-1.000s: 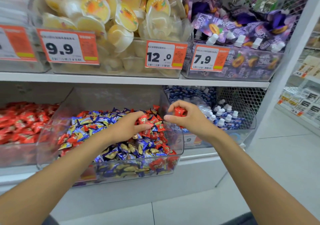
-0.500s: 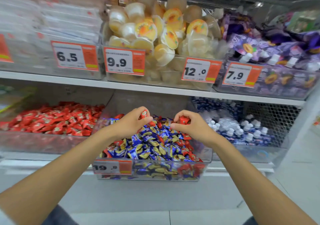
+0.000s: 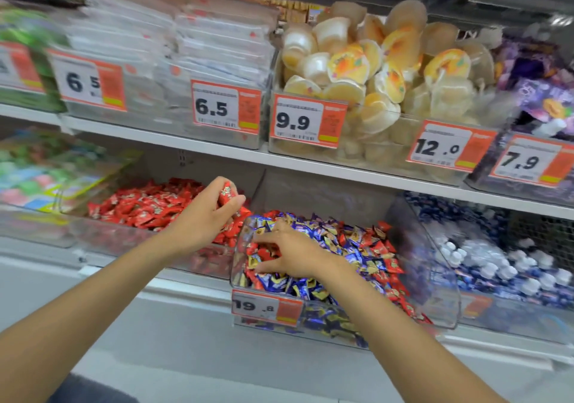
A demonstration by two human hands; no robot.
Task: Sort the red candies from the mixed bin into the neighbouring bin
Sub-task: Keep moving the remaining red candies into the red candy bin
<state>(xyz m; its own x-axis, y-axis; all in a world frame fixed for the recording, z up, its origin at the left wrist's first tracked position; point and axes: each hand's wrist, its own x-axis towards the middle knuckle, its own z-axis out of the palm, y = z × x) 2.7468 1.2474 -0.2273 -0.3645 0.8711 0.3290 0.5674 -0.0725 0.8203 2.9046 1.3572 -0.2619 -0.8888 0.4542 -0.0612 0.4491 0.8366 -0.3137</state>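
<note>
The mixed bin (image 3: 441, 294) is a clear bin on the lower shelf, full of blue and red wrapped candies (image 3: 351, 247). Left of it, touching, stands the neighbouring bin (image 3: 118, 241), which holds only red candies (image 3: 139, 206). My left hand (image 3: 208, 216) hovers over the right end of that bin and pinches a red candy (image 3: 226, 192) between thumb and fingertips. My right hand (image 3: 292, 255) lies palm down in the left part of the mixed bin. Its fingers and thumb are curled around a red candy (image 3: 260, 252) on top of the pile.
An upper shelf (image 3: 217, 149) overhangs both bins and carries clear bins of flat packets (image 3: 217, 48) and jelly cups (image 3: 372, 70) with price tags. A bin of white-capped pouches (image 3: 497, 266) stands to the right, and green packets (image 3: 37, 178) lie to the left.
My left hand carried its red candy left, from above the mixed bin to over the red bin. My right hand dropped into the left of the mixed bin. The view swung left.
</note>
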